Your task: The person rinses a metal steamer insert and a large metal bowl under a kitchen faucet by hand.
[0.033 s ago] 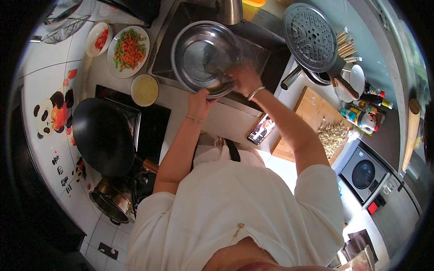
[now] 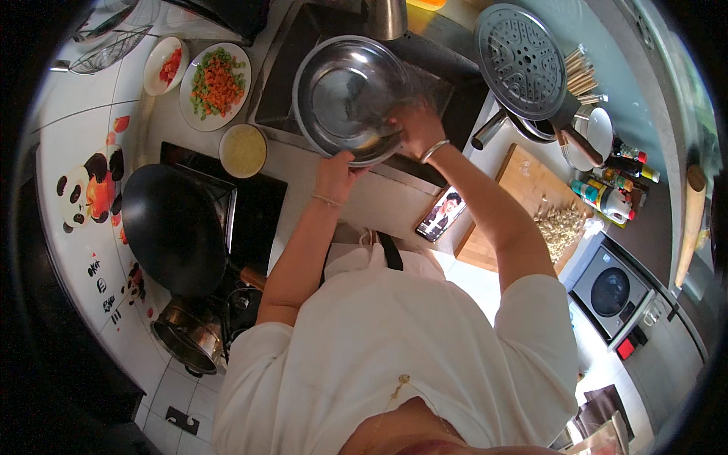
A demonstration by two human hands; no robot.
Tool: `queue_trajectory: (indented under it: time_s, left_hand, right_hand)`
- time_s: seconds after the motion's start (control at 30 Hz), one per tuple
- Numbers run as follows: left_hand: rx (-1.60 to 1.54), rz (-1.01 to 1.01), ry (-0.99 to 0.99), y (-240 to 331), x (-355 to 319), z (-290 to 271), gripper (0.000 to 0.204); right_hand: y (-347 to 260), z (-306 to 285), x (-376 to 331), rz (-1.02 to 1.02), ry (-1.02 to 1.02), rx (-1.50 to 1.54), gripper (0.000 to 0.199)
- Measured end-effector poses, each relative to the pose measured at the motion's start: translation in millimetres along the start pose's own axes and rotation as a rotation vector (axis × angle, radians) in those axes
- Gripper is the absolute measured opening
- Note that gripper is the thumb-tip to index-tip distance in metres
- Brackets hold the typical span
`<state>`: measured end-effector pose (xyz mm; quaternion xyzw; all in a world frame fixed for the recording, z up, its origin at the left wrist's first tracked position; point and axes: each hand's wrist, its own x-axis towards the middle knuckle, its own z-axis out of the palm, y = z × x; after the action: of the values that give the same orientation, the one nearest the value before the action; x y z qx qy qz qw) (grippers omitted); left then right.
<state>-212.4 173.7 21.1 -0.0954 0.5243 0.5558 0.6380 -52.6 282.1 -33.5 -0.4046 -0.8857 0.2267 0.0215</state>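
Note:
My left hand [image 2: 335, 176] grips the near rim of a shiny stainless-steel bowl [image 2: 334, 98], its thumb over the edge. The bowl is held over the dark sink [image 2: 277, 98], tilted so that its inside shows. My right hand [image 2: 418, 130] is at the bowl's right side, against or just over the rim. Its fingers are smeared by motion, so I cannot tell whether they hold anything. Beyond the bowl stands a metal faucet or cylinder [image 2: 387, 19], cut off by the upper edge.
Left of the sink are a plate of diced vegetables [image 2: 241, 102], a small bowl of red pieces [image 2: 158, 86] and a bowl of pale yellow liquid [image 2: 243, 152]. A black wok [image 2: 171, 227] sits on the stove. Rightward lie a phone [image 2: 440, 216] and a cutting board [image 2: 516, 182] with chopped pieces.
The bowl has shifted slightly to the right, both hands moving with it. The picture on the phone's screen differs.

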Motion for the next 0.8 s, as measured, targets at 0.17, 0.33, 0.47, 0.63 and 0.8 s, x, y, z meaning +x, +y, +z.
queue_trajectory:
  time_s: [0.17, 0.33, 0.47, 0.63, 0.8]
  left_hand:
    - [-0.041, -0.019, -0.046, 5.6, -7.9, 18.3, 0.034]
    - [-0.064, 0.03, -0.075, 2.3, 2.1, 15.9, 0.033]
    - [-0.058, -0.066, 0.019, 3.2, 5.6, 17.1, 0.033]
    - [-0.063, -0.027, -0.016, -0.4, 8.3, 12.3, 0.031]
    - [-0.092, -0.05, 0.077, 5.0, 7.6, 12.6, 0.034]
  right_hand:
    - [24.6, -1.8, 19.1, -0.05, 0.188, -0.276, 0.026]
    - [-27.2, -9.8, -17.0, -0.057, -0.028, 0.092, 0.027]
    - [0.4, -7.8, -15.1, -0.013, 0.023, 0.038, 0.026]
    - [18.7, -25.2, 7.7, 0.029, -0.036, -0.167, 0.026]
    - [-36.0, 8.4, -25.0, -0.046, 0.027, 0.005, 0.023]
